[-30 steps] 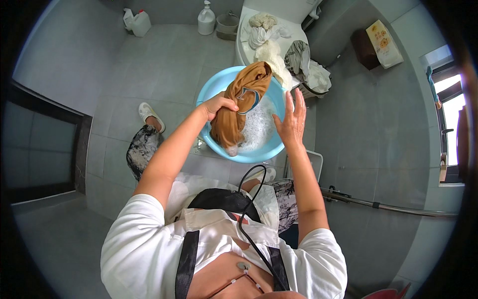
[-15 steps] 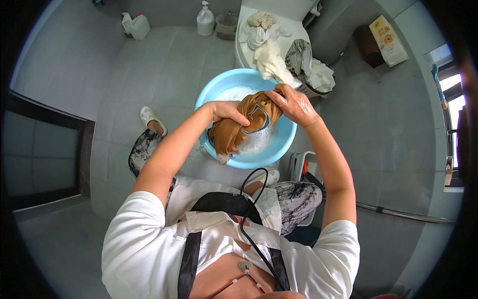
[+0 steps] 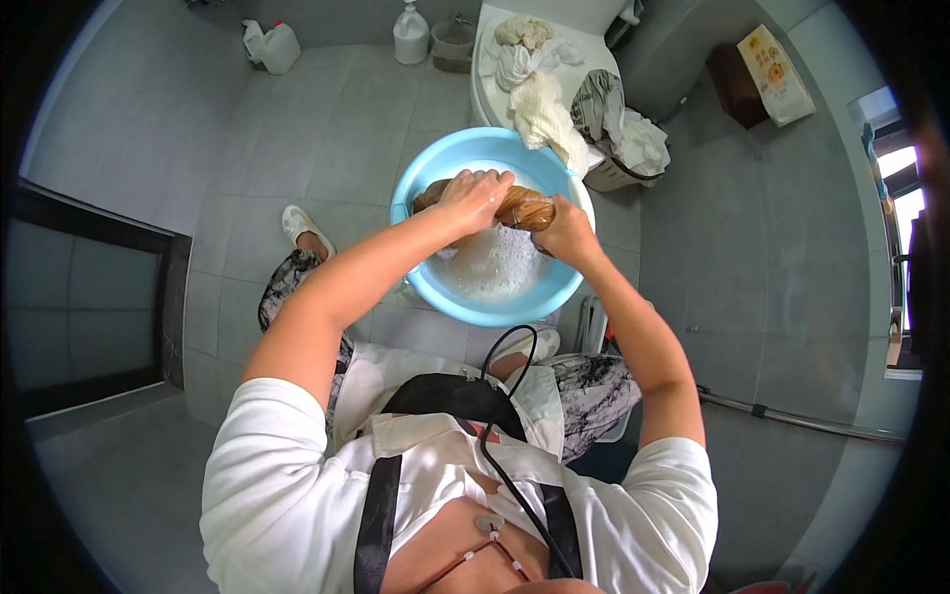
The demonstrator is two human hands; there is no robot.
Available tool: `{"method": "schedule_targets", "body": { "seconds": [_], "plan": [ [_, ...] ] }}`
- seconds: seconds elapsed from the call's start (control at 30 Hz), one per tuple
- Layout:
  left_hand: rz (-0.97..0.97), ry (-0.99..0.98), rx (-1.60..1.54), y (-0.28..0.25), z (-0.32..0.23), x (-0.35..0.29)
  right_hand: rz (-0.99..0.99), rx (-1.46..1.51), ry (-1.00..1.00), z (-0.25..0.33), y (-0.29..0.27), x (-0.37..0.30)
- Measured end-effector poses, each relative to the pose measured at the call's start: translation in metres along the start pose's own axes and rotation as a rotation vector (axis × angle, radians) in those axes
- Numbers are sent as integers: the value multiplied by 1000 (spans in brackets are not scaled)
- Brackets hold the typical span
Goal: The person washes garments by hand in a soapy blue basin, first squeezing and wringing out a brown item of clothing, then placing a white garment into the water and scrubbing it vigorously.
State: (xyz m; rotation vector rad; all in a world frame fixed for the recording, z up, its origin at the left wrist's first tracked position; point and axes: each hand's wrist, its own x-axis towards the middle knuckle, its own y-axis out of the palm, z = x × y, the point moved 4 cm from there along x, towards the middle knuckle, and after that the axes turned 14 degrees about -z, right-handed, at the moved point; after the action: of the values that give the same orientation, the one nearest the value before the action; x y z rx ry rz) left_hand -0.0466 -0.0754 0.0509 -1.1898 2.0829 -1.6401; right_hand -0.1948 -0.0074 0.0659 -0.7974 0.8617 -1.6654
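In the head view, the brown cloth (image 3: pixel 524 210) is twisted above suds (image 3: pixel 500 267) in the light-blue basin (image 3: pixel 495 317). The left hand (image 3: pixel 475 201), toward the basin's eleven o'clock, is clamped around it; the right hand (image 3: pixel 568 234), at three o'clock, clasps its end. Toward one o'clock, a cream knit (image 3: pixel 542 111) drapes over the toilet's (image 3: pixel 485 94) edge.

A bathroom, marked by a rounded white ceramic toilet (image 3: pixel 594 61) beyond the fingers (image 3: pixel 482 181), to their right, and rectangular grey floor tiles (image 3: pixel 361 148) to their left.
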Motion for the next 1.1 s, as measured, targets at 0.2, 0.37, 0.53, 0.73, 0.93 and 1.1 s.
{"method": "schedule_targets", "body": {
  "seconds": [0.2,0.37,0.53,0.73,0.93,1.1],
  "plan": [
    [-207,72,40,2,-3,-9,-45,866,430,2,35,-30],
    [-385,41,23,-14,-11,-15,-7,1244,655,8,36,-31],
    [-164,69,-27,-19,-25,-32,181,1284,822,2,35,-31],
    [-74,-209,-265,-16,-4,-34,254,1409,711,3,28,-33],
    [-59,-262,-774,-8,30,-27,-143,564,-247,36,-20,-46],
    [152,-307,-883,-10,28,-22,-563,-482,-888,45,-29,-49]
  ]
}}
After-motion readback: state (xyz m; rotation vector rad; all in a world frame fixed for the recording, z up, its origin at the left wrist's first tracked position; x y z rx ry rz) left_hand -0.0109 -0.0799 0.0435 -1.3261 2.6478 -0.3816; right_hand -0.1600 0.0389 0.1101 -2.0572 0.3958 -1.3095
